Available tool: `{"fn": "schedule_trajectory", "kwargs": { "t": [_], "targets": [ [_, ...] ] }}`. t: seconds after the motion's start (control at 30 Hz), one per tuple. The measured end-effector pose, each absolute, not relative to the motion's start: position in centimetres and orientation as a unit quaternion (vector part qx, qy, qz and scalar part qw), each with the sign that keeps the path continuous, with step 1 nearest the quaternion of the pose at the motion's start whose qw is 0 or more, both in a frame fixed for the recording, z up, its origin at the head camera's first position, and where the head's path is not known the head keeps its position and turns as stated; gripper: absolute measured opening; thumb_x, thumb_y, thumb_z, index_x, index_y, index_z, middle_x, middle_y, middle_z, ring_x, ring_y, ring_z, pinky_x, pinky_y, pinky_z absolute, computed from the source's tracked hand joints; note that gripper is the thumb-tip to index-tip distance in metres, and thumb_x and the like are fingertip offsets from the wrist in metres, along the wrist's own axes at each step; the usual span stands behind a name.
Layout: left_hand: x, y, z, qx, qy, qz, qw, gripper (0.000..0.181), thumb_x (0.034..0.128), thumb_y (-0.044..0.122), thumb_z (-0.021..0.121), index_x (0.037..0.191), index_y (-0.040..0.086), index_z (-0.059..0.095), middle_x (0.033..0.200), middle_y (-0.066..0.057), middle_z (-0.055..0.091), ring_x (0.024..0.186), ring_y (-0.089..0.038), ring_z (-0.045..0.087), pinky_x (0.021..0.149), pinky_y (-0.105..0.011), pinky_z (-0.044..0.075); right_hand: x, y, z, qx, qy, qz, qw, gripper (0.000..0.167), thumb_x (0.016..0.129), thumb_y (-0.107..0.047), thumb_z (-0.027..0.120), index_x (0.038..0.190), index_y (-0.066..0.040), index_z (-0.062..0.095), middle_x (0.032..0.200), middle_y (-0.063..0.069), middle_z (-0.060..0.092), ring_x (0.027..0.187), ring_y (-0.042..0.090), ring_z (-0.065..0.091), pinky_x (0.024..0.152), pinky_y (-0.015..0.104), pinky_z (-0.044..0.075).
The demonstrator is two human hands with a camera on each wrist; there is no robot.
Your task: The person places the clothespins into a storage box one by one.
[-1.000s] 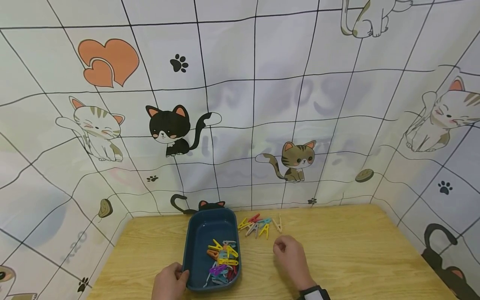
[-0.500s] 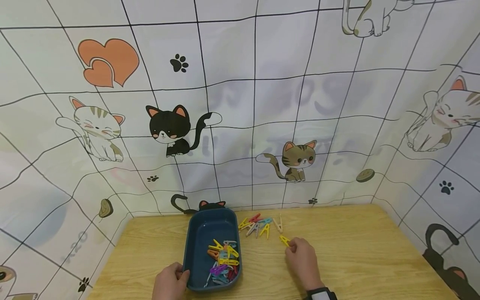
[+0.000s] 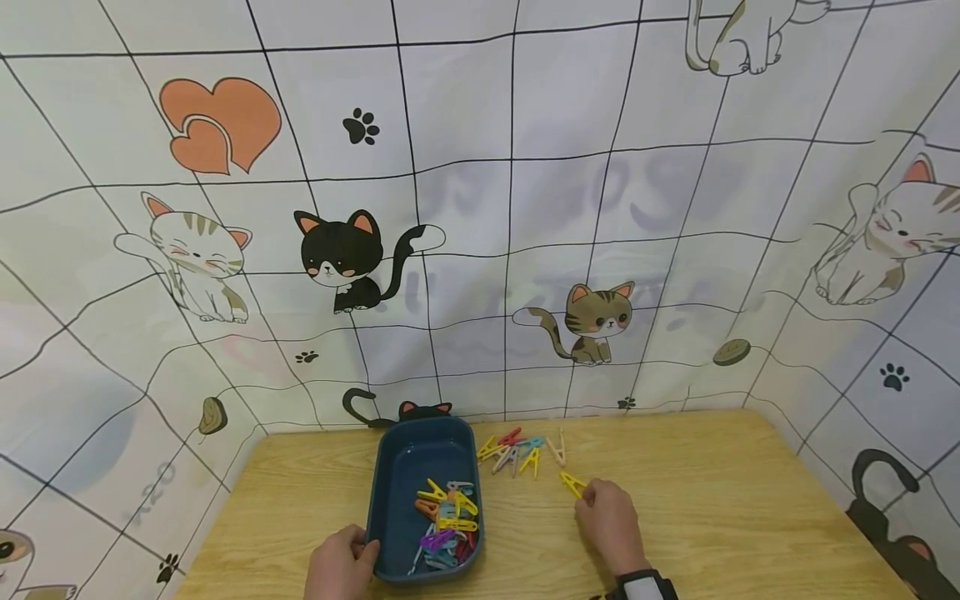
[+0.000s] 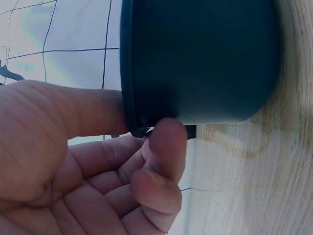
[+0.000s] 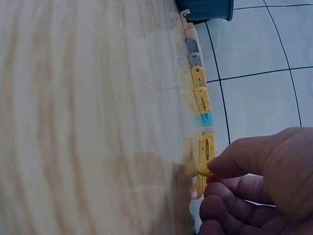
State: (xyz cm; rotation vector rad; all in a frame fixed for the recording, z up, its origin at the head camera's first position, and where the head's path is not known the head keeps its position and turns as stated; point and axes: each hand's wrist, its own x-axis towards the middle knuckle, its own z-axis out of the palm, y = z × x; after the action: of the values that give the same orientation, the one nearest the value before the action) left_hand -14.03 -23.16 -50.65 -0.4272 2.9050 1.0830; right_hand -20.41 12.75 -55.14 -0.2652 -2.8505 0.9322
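My left hand [image 3: 341,562] grips the near-left rim of a dark blue plastic tray [image 3: 392,467]. Thumb and fingers meet at that rim in the left wrist view, beside the tray's wall [image 4: 205,58]. Several coloured clothespins [image 3: 450,525] lie heaped in the tray's near part. To the right, my right hand [image 3: 611,521] pinches a yellow clothespin [image 3: 573,483] just above or on the table; contact is hard to tell. The right wrist view shows the thumb against the end of a yellow clothespin [image 5: 207,149]. Its far side is hidden by the fingers.
A loose group of clothespins, including a red one [image 3: 511,436], a grey one [image 3: 507,458] and a cream one [image 3: 557,447], lies right of the tray on the wooden table [image 3: 697,500]. A cat-patterned cloth wall [image 3: 465,208] rises directly behind the table.
My right hand has shifted right, and the yellow clothespin at its fingertips, not visible a second ago, now shows. The left hand and tray stay in place.
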Motion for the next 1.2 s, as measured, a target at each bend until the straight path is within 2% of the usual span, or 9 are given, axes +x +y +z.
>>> {"fn": "schedule_trajectory", "kwargs": {
  "t": [0.17, 0.47, 0.9, 1.2],
  "targets": [
    [-14.0, -23.2, -50.6, -0.134, 0.928, 0.347, 0.004, 0.011, 0.0911, 0.007, 0.071, 0.084, -0.001, 0.067, 0.065, 0.0, 0.058, 0.058, -0.014, 0.052, 0.055, -0.031, 0.043, -20.4, 12.8, -55.0, -0.086, -0.946, 0.308, 0.06, 0.003, 0.084, 0.0, 0.074, 0.084, 0.002, 0.072, 0.079, 0.011, 0.068, 0.066, 0.018, 0.056, 0.056, 0.032, 0.046],
    [-14.0, -23.3, -50.7, -0.129, 0.928, 0.35, 0.009, 0.012, 0.0918, 0.008, 0.071, 0.084, 0.0, 0.067, 0.066, 0.0, 0.058, 0.059, -0.014, 0.053, 0.056, -0.031, 0.043, -20.3, 11.8, -54.8, -0.063, -0.946, 0.311, 0.067, 0.007, 0.084, 0.002, 0.071, 0.078, -0.002, 0.07, 0.075, 0.006, 0.064, 0.066, 0.017, 0.055, 0.057, 0.033, 0.046],
    [-14.1, -23.4, -50.7, -0.122, 0.931, 0.345, 0.002, 0.012, 0.0917, 0.007, 0.071, 0.083, 0.0, 0.066, 0.065, 0.0, 0.057, 0.059, -0.015, 0.052, 0.056, -0.031, 0.043, -19.6, 8.5, -51.9, 0.021, -0.933, 0.349, 0.08, 0.01, 0.085, 0.0, 0.073, 0.078, -0.007, 0.071, 0.069, -0.003, 0.055, 0.062, 0.011, 0.048, 0.054, 0.024, 0.039],
    [-14.0, -23.4, -50.7, -0.125, 0.93, 0.345, 0.007, 0.012, 0.092, 0.007, 0.071, 0.083, 0.0, 0.067, 0.066, 0.0, 0.058, 0.06, -0.015, 0.052, 0.057, -0.031, 0.043, -18.6, 6.0, -50.2, 0.099, -0.927, 0.349, 0.095, 0.01, 0.084, 0.0, 0.072, 0.079, -0.008, 0.07, 0.074, -0.004, 0.058, 0.066, 0.006, 0.048, 0.058, 0.022, 0.043]
  ]
}}
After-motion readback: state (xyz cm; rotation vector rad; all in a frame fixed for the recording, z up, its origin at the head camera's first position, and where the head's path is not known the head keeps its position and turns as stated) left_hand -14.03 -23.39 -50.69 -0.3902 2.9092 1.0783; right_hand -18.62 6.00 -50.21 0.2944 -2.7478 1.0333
